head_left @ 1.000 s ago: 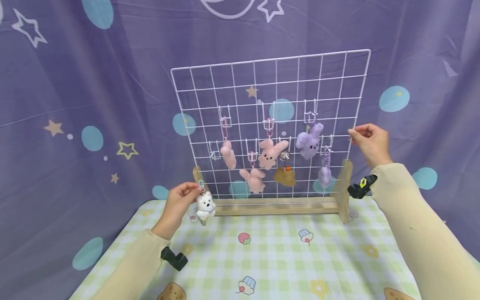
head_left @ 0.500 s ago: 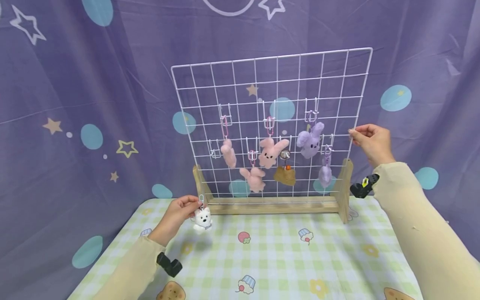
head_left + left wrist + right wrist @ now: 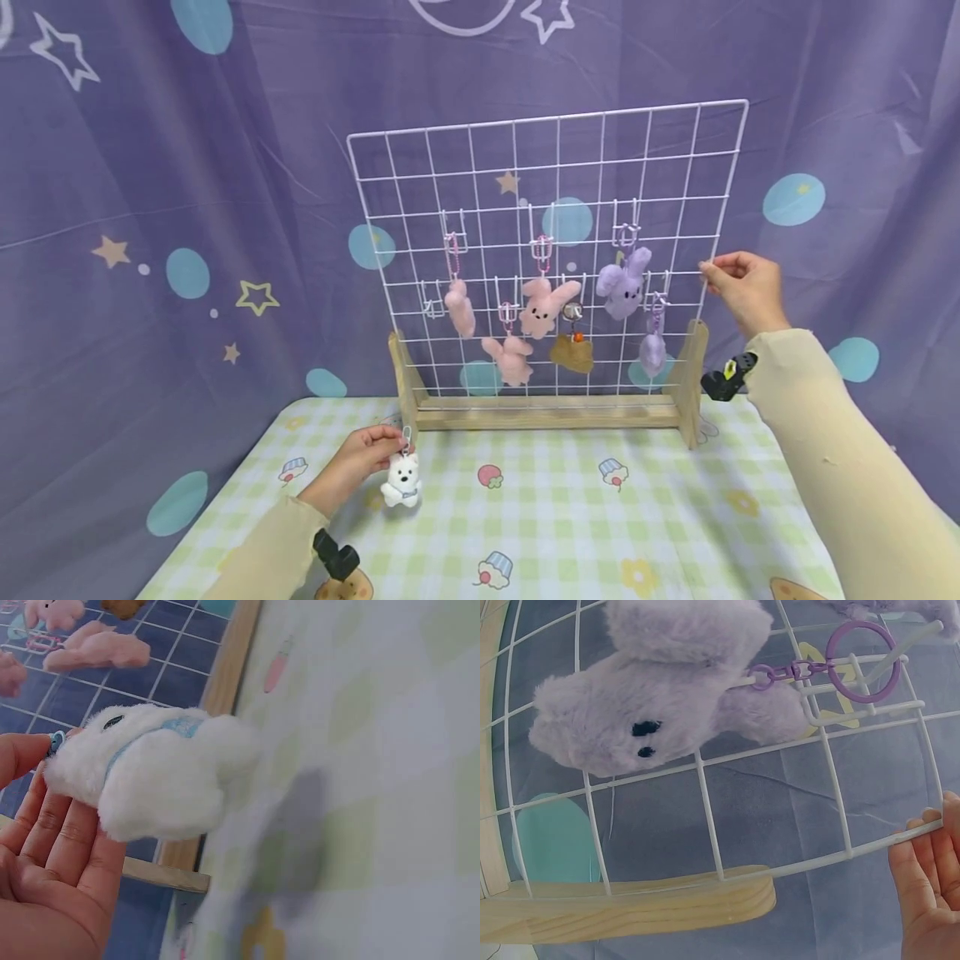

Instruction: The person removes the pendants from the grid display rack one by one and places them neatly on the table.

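A white plush bear keychain (image 3: 402, 482) with a blue neck band hangs from my left hand (image 3: 365, 457), which pinches it by the clasp at its top. In the left wrist view, the plush (image 3: 165, 772) is held over the checked tablecloth, its shadow beside it. At the right side of the white wire grid rack (image 3: 558, 119), my right hand (image 3: 746, 287) pinches the edge wire between thumb and fingers. The right wrist view has those fingers (image 3: 919, 877) at the rack's edge, close to a purple bunny plush (image 3: 645, 712) hanging from a purple ring.
Pink bunny plushes (image 3: 550, 308), a brown plush (image 3: 572, 354) and purple ones hang from hooks on the grid. One hook (image 3: 432, 308) at the left bears no plush. A wooden stand (image 3: 547, 414) carries the grid at the back of the table.
My left hand has moved down and toward me, carrying the white bear keychain away from the rack's left foot. My right hand stays at the grid's edge.
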`<state>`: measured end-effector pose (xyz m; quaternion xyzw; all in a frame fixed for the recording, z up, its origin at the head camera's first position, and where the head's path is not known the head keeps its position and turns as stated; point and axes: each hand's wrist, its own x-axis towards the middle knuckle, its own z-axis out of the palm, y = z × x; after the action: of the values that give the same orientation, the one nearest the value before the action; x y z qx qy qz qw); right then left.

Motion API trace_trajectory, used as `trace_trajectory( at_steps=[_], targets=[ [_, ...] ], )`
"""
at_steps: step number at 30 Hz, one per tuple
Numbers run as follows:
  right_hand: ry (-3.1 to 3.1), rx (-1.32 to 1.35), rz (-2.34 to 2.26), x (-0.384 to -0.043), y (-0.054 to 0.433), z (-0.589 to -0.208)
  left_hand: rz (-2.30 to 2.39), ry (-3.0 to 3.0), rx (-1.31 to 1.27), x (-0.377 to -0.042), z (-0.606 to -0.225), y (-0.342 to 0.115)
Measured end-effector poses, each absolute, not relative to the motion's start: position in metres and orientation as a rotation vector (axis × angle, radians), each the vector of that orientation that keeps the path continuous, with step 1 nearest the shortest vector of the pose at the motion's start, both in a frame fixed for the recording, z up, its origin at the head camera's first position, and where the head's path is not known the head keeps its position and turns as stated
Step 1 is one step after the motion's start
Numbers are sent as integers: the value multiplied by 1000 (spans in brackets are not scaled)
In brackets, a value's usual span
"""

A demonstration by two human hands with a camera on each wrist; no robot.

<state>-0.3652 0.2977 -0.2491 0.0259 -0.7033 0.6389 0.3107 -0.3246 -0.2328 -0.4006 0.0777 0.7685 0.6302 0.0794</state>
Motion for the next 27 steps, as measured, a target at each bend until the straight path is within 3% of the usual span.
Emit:
trace_trajectory(
  at_steps=[27],
  targets=[
    [-1777,131,1800,-365,298,-250,1874,2300,221,-343,-436,-236]
  ],
)
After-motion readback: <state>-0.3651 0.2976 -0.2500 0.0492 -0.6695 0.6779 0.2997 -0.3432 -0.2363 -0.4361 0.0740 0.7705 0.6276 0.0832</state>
